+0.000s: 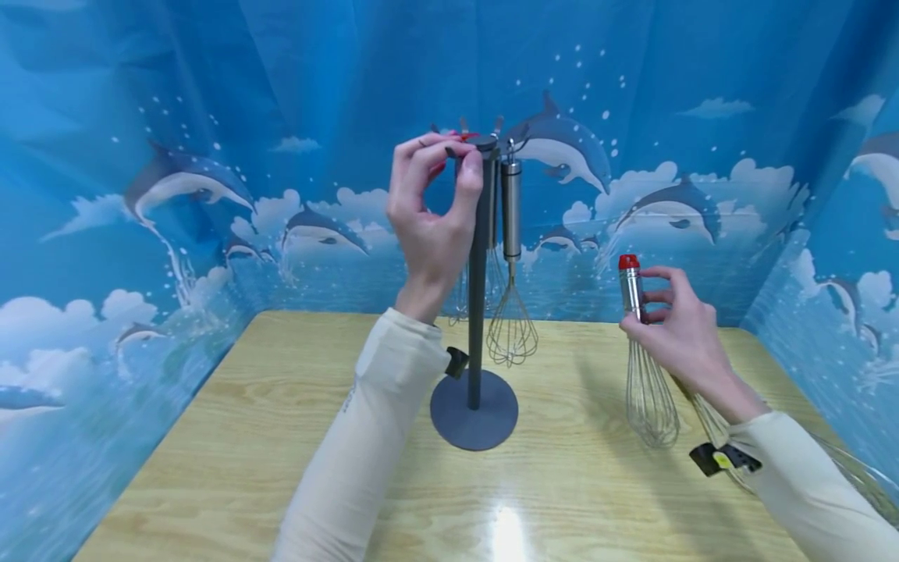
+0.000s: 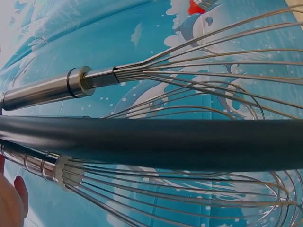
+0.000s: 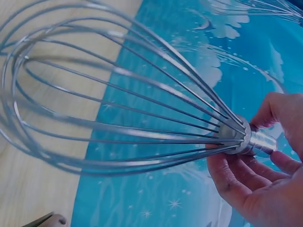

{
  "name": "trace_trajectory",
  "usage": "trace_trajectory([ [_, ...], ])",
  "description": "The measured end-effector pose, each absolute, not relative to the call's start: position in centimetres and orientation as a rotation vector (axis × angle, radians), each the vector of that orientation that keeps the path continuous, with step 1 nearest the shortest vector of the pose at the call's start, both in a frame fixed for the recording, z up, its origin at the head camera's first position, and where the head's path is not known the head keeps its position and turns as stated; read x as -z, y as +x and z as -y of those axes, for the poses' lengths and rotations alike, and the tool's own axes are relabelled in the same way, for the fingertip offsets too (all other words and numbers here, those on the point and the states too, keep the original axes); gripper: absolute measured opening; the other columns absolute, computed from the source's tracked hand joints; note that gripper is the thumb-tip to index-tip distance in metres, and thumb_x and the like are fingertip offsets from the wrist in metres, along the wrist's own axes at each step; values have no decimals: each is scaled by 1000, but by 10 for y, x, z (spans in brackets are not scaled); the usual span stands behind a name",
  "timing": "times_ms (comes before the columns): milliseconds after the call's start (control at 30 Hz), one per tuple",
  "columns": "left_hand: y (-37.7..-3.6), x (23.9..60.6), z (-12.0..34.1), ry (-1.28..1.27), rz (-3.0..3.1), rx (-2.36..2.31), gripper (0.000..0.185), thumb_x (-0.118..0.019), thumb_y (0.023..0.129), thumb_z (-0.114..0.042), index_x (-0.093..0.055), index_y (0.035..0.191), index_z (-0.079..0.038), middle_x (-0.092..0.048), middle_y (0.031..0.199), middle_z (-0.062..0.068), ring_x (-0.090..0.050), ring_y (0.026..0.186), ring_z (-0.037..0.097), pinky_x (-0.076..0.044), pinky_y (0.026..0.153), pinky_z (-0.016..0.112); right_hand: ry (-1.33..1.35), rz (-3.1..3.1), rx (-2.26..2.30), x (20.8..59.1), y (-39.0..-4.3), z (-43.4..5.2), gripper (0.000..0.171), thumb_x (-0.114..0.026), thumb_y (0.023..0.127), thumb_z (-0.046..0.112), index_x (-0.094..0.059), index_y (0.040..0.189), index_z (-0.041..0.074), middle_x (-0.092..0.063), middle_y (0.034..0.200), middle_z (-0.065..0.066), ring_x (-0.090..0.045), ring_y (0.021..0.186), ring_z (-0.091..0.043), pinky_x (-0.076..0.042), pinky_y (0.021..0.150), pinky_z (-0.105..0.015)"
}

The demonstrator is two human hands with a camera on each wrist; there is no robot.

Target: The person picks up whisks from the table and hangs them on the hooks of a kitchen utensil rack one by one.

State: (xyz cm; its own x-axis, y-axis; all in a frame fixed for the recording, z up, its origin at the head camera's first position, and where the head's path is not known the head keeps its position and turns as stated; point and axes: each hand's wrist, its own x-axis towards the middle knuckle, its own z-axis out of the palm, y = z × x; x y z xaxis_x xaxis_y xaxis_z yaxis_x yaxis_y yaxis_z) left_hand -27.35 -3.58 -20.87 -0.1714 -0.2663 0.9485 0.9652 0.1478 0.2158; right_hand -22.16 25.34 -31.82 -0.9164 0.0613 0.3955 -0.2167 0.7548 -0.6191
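A dark grey hanging stand (image 1: pixel 475 312) with a round base stands on the table. My left hand (image 1: pixel 435 195) is at its top, thumb and fingers curled about the hook end; the exact contact is partly hidden. A metal-handled whisk (image 1: pixel 511 211) hangs from a hook on the stand's right side. In the left wrist view, another whisk (image 2: pixel 175 187) hangs beside the pole, close to the left fingertips. My right hand (image 1: pixel 677 328) grips a whisk (image 1: pixel 649 390) by its steel handle with a red end. It is held with the wires down, to the right of the stand.
More whisks (image 1: pixel 709 417) lie on the table at the right, partly behind the right forearm. The wooden table (image 1: pixel 281 406) ends at a blue dolphin-print curtain (image 1: pixel 316 156) at the back and sides.
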Motion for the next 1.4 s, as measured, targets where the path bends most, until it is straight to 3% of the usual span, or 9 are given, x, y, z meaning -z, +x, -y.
trace_trajectory([
  [200, -274, 209, 36, -808, 1253, 1303, 18, -65, 93, -7, -68, 100, 9, -59, 110, 28, -59, 113, 28, -55, 99, 33, 135, 2491, -1007, 312, -217, -250, 65, -66, 88, 10, -41, 148, 11, -71, 114, -25, -64, 70, 5, -54, 57, -19],
  [300, -274, 209, 37, -817, 1248, 1303, 18, -65, 93, -7, -69, 100, 9, -59, 110, 27, -59, 113, 31, -55, 100, 33, 142, 2453, -1023, 309, -216, -246, 65, -66, 88, 10, -42, 148, 13, -71, 114, -23, -60, 69, 13, -52, 59, -14],
  [767, -273, 209, 36, -852, 1182, 1365, 16, -66, 91, -1, -68, 98, 13, -56, 109, 30, -58, 113, 39, -56, 102, 40, 219, 2304, -1074, 290, -201, -226, 65, -69, 87, 5, -46, 146, 15, -72, 111, -20, -62, 73, 14, -51, 62, -7],
  [900, -272, 208, 33, -858, 1150, 1433, 16, -67, 90, 0, -68, 98, 14, -54, 110, 31, -58, 113, 37, -56, 103, 41, 230, 2237, -1111, 281, -195, -220, 62, -69, 88, 4, -48, 145, 17, -72, 108, -12, -65, 74, 11, -53, 64, -7],
  [1133, -273, 208, 33, -834, 1130, 1334, 14, -70, 88, 1, -72, 97, 12, -56, 104, 30, -56, 107, 34, -50, 102, 38, 304, 2170, -1156, 271, -186, -211, 62, -71, 87, 1, -51, 143, 18, -65, 101, 22, -68, 76, 9, -55, 71, -6],
  [1400, -273, 208, 31, -800, 1142, 1261, 14, -73, 87, -1, -73, 98, 9, -57, 103, 27, -57, 106, 34, -50, 106, 38, 394, 2116, -1239, 261, -183, -199, 62, -67, 88, -3, -50, 144, 18, -68, 105, 18, -72, 80, 3, -57, 75, -10],
])
